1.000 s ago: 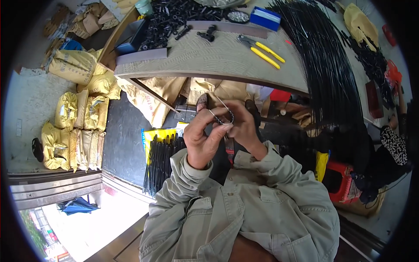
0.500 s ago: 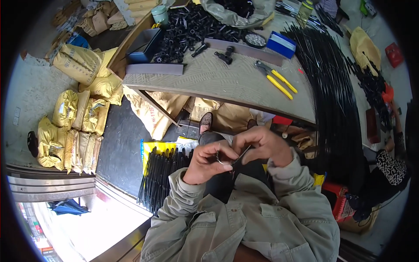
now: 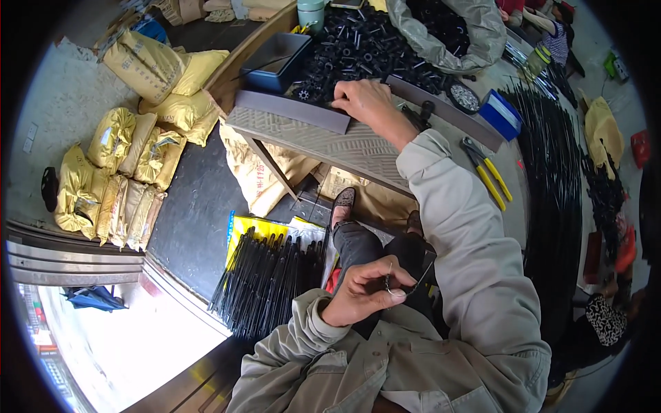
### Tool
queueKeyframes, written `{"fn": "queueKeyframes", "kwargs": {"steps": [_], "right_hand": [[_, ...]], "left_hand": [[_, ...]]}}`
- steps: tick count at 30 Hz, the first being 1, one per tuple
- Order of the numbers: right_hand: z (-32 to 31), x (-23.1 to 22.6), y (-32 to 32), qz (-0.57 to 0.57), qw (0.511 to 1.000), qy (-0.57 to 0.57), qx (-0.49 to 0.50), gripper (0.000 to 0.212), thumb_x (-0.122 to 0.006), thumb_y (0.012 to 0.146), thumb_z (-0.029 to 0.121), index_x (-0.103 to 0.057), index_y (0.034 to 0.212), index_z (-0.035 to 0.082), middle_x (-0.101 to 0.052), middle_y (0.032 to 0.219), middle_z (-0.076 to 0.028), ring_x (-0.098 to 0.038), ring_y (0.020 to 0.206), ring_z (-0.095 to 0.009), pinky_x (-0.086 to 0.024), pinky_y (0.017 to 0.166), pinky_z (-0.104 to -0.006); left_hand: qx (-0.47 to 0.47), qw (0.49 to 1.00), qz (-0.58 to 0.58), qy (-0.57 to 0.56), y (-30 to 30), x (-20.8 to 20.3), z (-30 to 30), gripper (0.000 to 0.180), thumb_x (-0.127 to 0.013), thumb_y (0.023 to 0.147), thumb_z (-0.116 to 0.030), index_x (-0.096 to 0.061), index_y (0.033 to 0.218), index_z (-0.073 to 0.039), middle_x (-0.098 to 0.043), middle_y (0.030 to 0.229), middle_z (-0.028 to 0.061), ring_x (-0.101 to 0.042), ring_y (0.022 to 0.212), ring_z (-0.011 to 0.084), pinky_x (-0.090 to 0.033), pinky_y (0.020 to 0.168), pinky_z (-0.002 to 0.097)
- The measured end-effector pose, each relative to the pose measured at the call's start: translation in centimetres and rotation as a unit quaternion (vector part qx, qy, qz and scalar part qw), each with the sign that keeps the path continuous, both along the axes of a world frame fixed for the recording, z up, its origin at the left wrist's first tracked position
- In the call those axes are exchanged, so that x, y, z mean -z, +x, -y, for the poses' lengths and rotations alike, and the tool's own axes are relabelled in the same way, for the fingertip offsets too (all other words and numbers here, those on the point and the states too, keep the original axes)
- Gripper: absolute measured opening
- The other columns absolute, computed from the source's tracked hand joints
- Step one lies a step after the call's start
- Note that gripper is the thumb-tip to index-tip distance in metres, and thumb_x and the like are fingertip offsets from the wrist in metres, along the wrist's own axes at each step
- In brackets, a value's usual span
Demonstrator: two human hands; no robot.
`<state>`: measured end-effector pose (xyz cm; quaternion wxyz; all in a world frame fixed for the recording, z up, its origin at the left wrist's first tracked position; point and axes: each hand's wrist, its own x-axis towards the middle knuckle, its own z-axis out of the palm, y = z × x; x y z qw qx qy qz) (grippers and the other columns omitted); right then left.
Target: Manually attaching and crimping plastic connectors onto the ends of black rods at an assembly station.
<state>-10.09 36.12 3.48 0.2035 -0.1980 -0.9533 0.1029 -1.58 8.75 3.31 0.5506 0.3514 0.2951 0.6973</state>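
Above my lap, my left hand (image 3: pixel 365 292) pinches a thin bent metal wire (image 3: pixel 387 282) between thumb and fingers. Stretched out over the workbench (image 3: pixel 330 141), my right hand (image 3: pixel 372 103) has its fingers curled down at the near edge of a heap of small black parts (image 3: pixel 372 45). Its fingertips are partly hidden, so what they hold cannot be made out. Left of that hand lies a long grey strip (image 3: pixel 292 111). To its right is another grey strip (image 3: pixel 468 125), with black fittings (image 3: pixel 421 113) beside it. Yellow-handled pliers (image 3: pixel 490 180) lie farther right.
A blue bin (image 3: pixel 279 65), a dish of small silver pieces (image 3: pixel 463 98) and a blue box (image 3: pixel 501 115) stand on the bench. Long black rods (image 3: pixel 551 158) hang over its right side. More black rods (image 3: pixel 265 289) stand left of my legs. Yellow sacks (image 3: pixel 141 65) line the left wall.
My right hand has left my left hand and reached forward to the black parts on the bench. The left hand keeps the wire above my lap. The view has shifted.
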Motion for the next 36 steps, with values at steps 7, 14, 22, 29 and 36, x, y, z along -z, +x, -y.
{"fn": "queueKeyframes", "kwargs": {"steps": [7,14,22,29,36], "right_hand": [[0.0,-1.0,4.5,-0.105,0.955,-0.27,-0.065,0.01,-0.062,0.077,0.01,-0.059,0.084,0.004,-0.058,0.073,-0.001,-0.057,0.065,-0.014,-0.046,0.063,-0.0271],[8.7,-10.5,19.6,-0.118,0.882,-0.403,-0.214,0.016,-0.068,0.072,0.007,-0.059,0.085,0.002,-0.058,0.081,-0.001,-0.056,0.074,-0.011,-0.039,0.087,-0.0301],[10.7,-12.0,28.7,-0.103,0.919,-0.311,-0.221,0.014,-0.067,0.072,0.005,-0.061,0.084,0.001,-0.064,0.081,-0.007,-0.061,0.08,-0.016,-0.027,0.102,-0.0414],[11.2,-9.8,32.1,-0.184,0.897,-0.358,-0.183,0.012,-0.068,0.074,0.012,-0.065,0.082,0.004,-0.065,0.079,-0.001,-0.058,0.077,-0.01,-0.028,0.101,-0.0358],[10.9,-9.5,32.7,-0.191,0.888,-0.363,-0.208,0.008,-0.066,0.076,0.012,-0.063,0.081,0.006,-0.066,0.086,-0.006,-0.06,0.084,-0.014,-0.019,0.104,-0.0401]], "left_hand": [[-0.036,0.999,-0.002,-0.001,0.5,0.6,0.5,0.016,-0.064,0.073,-0.003,-0.058,0.088,0.002,-0.053,0.077,0.0053,-0.045,0.072,0.0122,-0.036,0.067,0.0242],[-0.157,0.985,-0.028,0.061,3.5,-1.1,-1.1,0.025,-0.064,0.074,0.003,-0.057,0.098,-0.001,-0.055,0.086,-0.0006,-0.049,0.076,0.0049,-0.039,0.07,0.0195],[-0.123,0.991,0.047,0.013,9.6,-4.3,-3.1,0.02,-0.062,0.076,0.004,-0.057,0.095,-0.001,-0.055,0.082,-0.0024,-0.047,0.071,0.0025,-0.038,0.067,0.0157],[-0.12,0.992,0.021,0.027,12.3,-4.3,-3.5,0.018,-0.062,0.077,0.004,-0.057,0.093,-0.001,-0.056,0.085,-0.002,-0.048,0.074,0.0023,-0.039,0.068,0.0161],[-0.115,0.993,0.021,0.032,13.0,-4.4,-3.5,0.016,-0.061,0.078,0.003,-0.057,0.093,-0.001,-0.057,0.086,-0.0019,-0.049,0.077,0.0027,-0.039,0.07,0.0169]]}}
